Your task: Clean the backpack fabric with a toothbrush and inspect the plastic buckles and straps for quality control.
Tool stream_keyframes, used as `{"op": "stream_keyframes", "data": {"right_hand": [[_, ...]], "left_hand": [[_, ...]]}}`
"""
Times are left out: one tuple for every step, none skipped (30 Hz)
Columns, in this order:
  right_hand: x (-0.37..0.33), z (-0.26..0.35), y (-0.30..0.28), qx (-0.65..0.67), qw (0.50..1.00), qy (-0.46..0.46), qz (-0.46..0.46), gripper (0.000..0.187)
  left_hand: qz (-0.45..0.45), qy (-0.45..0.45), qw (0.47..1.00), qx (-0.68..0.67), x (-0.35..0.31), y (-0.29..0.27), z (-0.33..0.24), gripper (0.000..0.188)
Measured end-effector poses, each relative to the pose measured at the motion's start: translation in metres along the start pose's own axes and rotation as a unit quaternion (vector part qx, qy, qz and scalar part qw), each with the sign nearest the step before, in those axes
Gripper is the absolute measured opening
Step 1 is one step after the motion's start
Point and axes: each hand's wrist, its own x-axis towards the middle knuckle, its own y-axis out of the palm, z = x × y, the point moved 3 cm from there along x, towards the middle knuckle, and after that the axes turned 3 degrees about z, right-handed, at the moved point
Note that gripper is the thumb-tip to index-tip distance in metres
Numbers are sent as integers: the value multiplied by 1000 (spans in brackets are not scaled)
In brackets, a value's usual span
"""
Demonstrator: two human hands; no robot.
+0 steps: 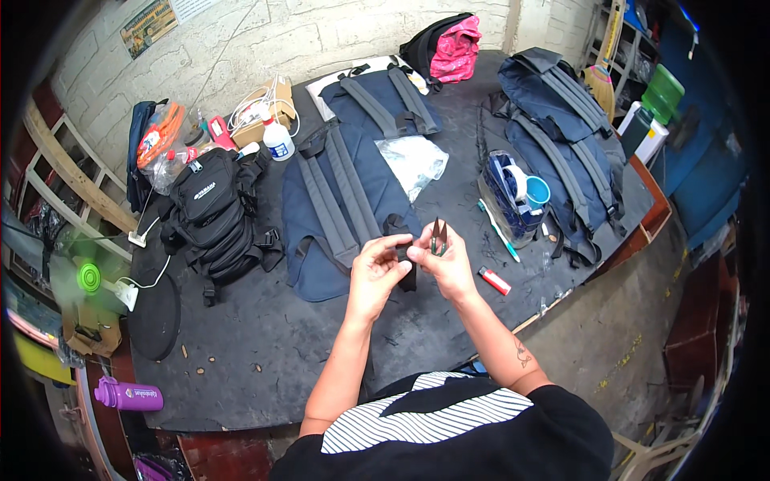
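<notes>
Between my fingers is a black strap (407,276) of the dark blue backpack (321,264), which lies on the table with its grey shoulder straps facing up. My left hand (374,280) pinches the strap from the left side. Small thread snips (439,235) with dark blades pointing away from me rest in my right hand (449,268), whose thumb also meets the strap. A red lighter (495,280) and a toothbrush (499,231) lie to the right of that hand. Part of the strap is hidden behind my fingers.
More blue backpacks (377,100) lie at the back and on the right (553,152). A black bag (216,208) sits on the left near a spray bottle (277,138). Beyond the toothbrush stands a clear pouch (513,200). A purple bottle (132,394) is by the front left edge.
</notes>
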Motion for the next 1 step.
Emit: {"op": "stream_keyframes", "data": {"right_hand": [[2,0,-1,-92,994,-65,1,31]], "left_hand": [[-3,-29,999,-16,1,-3,7,41]]}}
